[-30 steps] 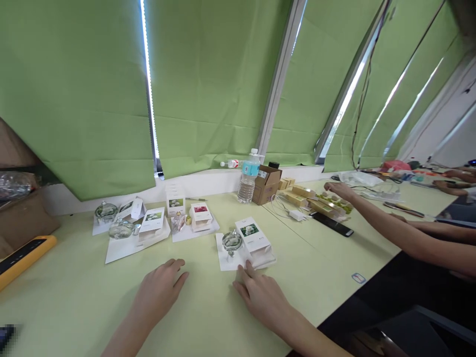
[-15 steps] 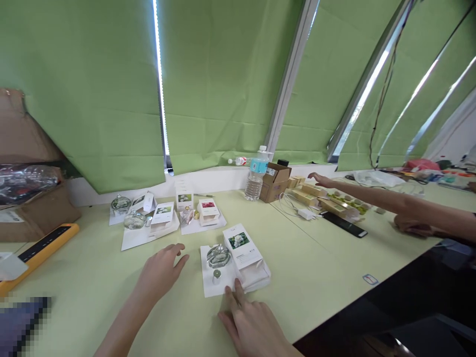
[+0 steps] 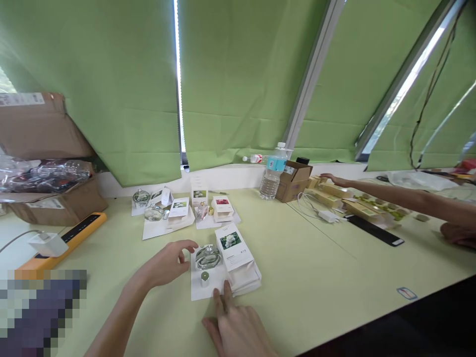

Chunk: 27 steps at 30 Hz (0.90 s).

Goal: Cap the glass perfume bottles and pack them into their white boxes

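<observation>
A white card (image 3: 198, 292) lies in front of me, bearing a clear glass perfume bottle (image 3: 208, 257) and a small silver-green cap (image 3: 205, 278). Beside them rests a white box (image 3: 234, 248) with a white flower picture, its lower end open. My left hand (image 3: 169, 265) reaches the card's upper left corner, fingers curved and thumb apart, near the bottle and holding nothing. With two fingers stretched out, my right hand (image 3: 238, 325) touches the card's front edge below the box. Whether it presses down I cannot tell.
Behind stand more bottles and flower boxes (image 3: 222, 208) on white cards. A water bottle (image 3: 273, 173) and a cardboard carton (image 3: 293, 183) are farther back. At left lies an orange power strip (image 3: 84, 230). Another person's arm (image 3: 401, 196) reaches over yellow boxes at right.
My left hand has moved right to the card's upper left corner. My right hand stays at the card's front edge. The view has turned left.
</observation>
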Each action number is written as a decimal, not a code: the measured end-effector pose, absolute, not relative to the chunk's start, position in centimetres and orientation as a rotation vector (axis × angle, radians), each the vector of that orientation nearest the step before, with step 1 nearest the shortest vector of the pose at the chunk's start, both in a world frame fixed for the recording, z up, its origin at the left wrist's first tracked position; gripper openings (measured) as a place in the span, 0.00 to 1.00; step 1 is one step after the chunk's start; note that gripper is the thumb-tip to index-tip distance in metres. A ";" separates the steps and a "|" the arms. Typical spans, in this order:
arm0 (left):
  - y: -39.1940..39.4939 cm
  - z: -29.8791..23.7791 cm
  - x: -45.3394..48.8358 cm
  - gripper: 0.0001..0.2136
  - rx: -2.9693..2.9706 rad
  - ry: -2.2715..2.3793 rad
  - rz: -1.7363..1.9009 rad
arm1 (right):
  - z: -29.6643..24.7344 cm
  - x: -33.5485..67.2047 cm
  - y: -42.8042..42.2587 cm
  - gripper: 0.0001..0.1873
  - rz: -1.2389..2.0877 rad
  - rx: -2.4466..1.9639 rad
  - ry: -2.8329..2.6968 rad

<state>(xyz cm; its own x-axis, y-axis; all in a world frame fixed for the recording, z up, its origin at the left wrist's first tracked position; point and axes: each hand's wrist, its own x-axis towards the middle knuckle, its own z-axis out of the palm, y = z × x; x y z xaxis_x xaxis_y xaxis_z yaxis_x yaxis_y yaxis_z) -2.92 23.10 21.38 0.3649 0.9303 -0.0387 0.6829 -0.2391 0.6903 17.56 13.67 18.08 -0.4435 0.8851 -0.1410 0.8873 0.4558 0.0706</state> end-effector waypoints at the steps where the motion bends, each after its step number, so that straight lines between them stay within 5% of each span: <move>1: 23.0 21.5 -2.9 0.20 1.991 1.377 0.517 | 18.1 17.4 13.7 0.31 -0.037 1.563 2.551; 27: 23.7 22.3 -7.5 0.13 1.976 1.715 0.484 | 19.9 17.0 14.9 0.22 -0.257 1.745 2.687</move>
<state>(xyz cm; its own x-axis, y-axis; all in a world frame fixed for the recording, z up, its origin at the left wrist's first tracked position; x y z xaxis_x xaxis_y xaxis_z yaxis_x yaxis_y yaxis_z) -7.50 23.71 22.31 0.1538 0.9871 -0.0433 0.8188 -0.1028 0.5648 16.96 14.88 19.89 -0.4089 0.9122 -0.0260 0.9006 0.3988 -0.1727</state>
